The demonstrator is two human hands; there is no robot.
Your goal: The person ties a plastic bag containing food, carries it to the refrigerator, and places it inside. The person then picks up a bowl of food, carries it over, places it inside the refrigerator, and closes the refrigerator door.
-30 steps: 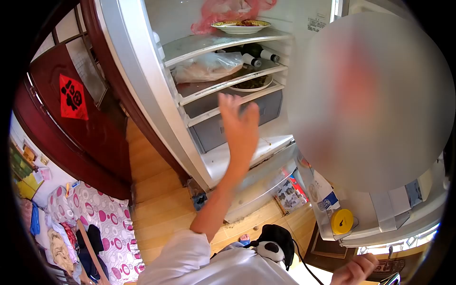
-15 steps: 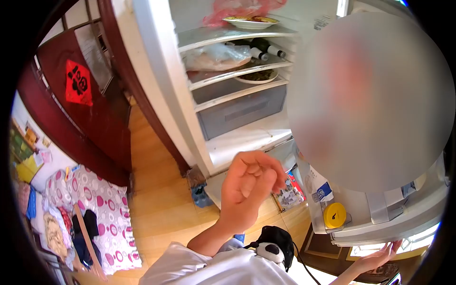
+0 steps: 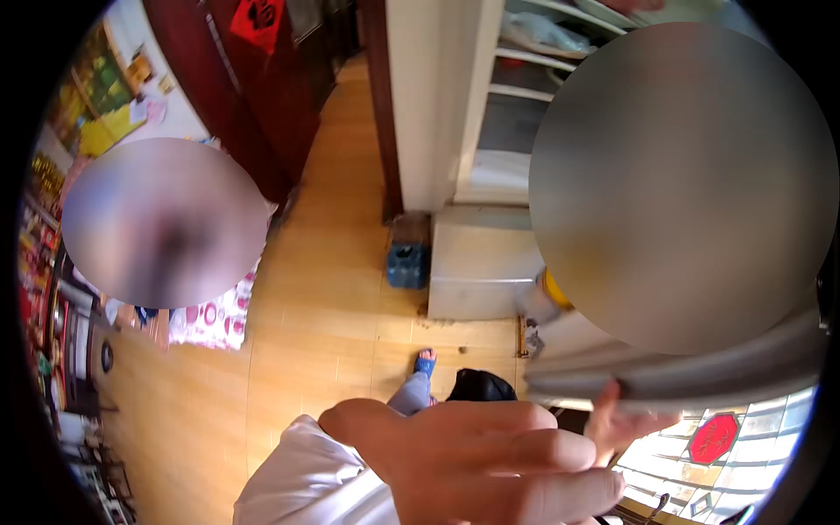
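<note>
My left hand (image 3: 490, 459) is large in the foreground, back of the hand up, fingers stretched to the right with nothing in them. Beyond its fingertips, my right hand (image 3: 623, 427) is at the lower edge of the fridge door (image 3: 678, 372). Its fingers look spread, one reaching up against the door, though motion smears them. The fridge (image 3: 484, 254) stands partly open, and some of its shelves (image 3: 534, 94) show. A yellow lid (image 3: 555, 290) is on the inner side of the door. A blurred disc hides most of the door.
A blue container (image 3: 407, 265) sits on the wooden floor (image 3: 324, 297) beside the fridge. A dark red door (image 3: 254, 96) is at upper left. A patterned cloth (image 3: 210, 324) lies at left, partly behind another blur. My slippered foot (image 3: 424, 361) is below.
The view has turned left and down. The fridge door has swung closer to the fridge body. My left hand has come lower and uncurled; my right hand stays by the door edge.
</note>
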